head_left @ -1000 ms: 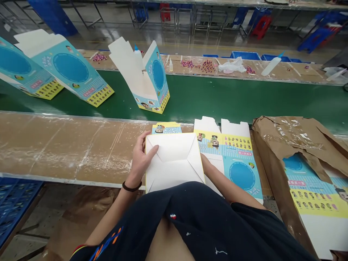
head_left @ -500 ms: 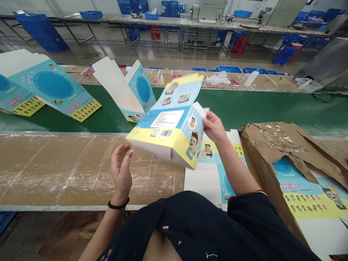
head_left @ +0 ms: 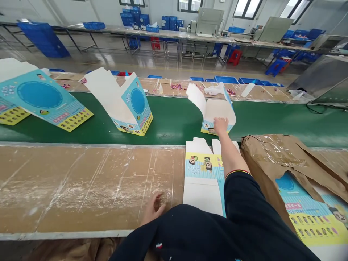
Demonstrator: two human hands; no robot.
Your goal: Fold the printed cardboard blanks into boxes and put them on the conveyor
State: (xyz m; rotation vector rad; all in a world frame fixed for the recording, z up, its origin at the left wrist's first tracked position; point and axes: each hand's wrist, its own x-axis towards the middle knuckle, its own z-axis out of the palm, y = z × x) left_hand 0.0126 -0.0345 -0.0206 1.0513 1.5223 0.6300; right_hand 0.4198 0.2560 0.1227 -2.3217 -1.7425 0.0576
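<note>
My right hand [head_left: 220, 125] reaches out over the green belt. Its fingers grip the near wall of an open-topped carton [head_left: 206, 125], which stands on the belt with white flaps raised. Low over the brown tabletop, close to my body, my left hand [head_left: 154, 209] is open with thumb and fingers apart and holds nothing. Beneath my right forearm lie flat printed carton sheets [head_left: 202, 174] in blue, yellow and white. Farther left on the belt stands another formed carton [head_left: 137, 105] with its flaps up, and beyond it a larger-looking blue and yellow carton [head_left: 49, 98] leans.
A green belt [head_left: 171, 123] runs across behind the brown tabletop [head_left: 81, 181]. To the right, torn brown wrapping paper [head_left: 274, 152] partly covers more printed sheets [head_left: 312, 214]. On the far ledge are a white bottle [head_left: 248, 89], a plastic bag [head_left: 216, 89] and blue trays [head_left: 228, 79].
The carton has moved from in front of me onto the green belt, with my right hand extended after it. My left hand has dropped back toward my body. The view has tilted up.
</note>
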